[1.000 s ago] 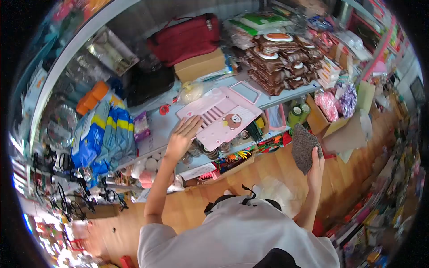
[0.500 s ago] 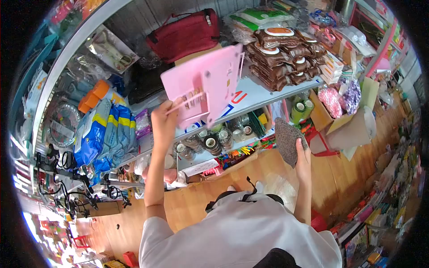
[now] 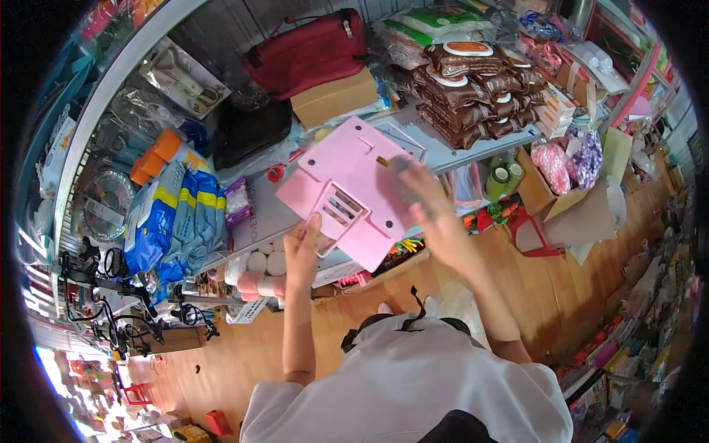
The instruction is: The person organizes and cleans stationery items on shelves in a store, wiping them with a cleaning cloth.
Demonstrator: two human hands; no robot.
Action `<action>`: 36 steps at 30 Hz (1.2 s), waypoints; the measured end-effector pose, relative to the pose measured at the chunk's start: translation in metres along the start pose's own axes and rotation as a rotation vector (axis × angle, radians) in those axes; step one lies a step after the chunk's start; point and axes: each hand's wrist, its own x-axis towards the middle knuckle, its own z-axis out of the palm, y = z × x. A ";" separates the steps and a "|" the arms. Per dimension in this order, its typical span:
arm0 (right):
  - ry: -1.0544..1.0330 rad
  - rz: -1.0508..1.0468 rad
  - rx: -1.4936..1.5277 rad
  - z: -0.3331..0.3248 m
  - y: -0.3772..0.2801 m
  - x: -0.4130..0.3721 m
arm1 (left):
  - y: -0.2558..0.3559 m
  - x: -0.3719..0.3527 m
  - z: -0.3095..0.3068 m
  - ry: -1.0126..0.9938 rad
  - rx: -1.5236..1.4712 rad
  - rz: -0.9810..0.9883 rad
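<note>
A pink plastic panel with small dark round feet and a slotted recess is held tilted above the shelf. My left hand is closed on its lower left edge, near the recess. My right hand is at the panel's right side, its fingers smeared by motion. Whether it touches the panel or holds anything cannot be made out. The grey cloth-like piece is not clearly visible.
Behind the panel are a cardboard box, a dark red bag and stacked brown packs on the shelf. Blue packs stand left. Green rolls and an open carton are right.
The pink panel has turned, lowered and moved right, with my left hand at its lower edge. My right hand has moved left and up to it; the grey piece no longer shows clearly.
</note>
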 end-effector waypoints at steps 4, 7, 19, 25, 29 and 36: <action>-0.165 -0.196 -0.398 0.078 -0.002 -0.015 | -0.012 -0.021 0.002 -0.002 0.123 0.076; -0.129 -0.281 -0.430 0.092 0.006 0.011 | -0.048 -0.022 -0.010 -0.005 0.221 0.177; -0.378 -0.451 -0.389 0.101 0.016 0.035 | -0.085 -0.027 -0.002 0.087 -0.205 -0.103; -0.075 -0.175 -0.603 0.079 0.063 0.086 | -0.080 -0.028 0.001 0.072 -0.219 -0.131; -0.163 -0.384 -0.592 0.119 0.053 0.085 | -0.086 -0.026 -0.003 0.053 -0.205 -0.132; -0.530 -0.584 -0.213 0.130 0.014 0.037 | -0.104 -0.032 -0.009 0.058 -0.294 0.010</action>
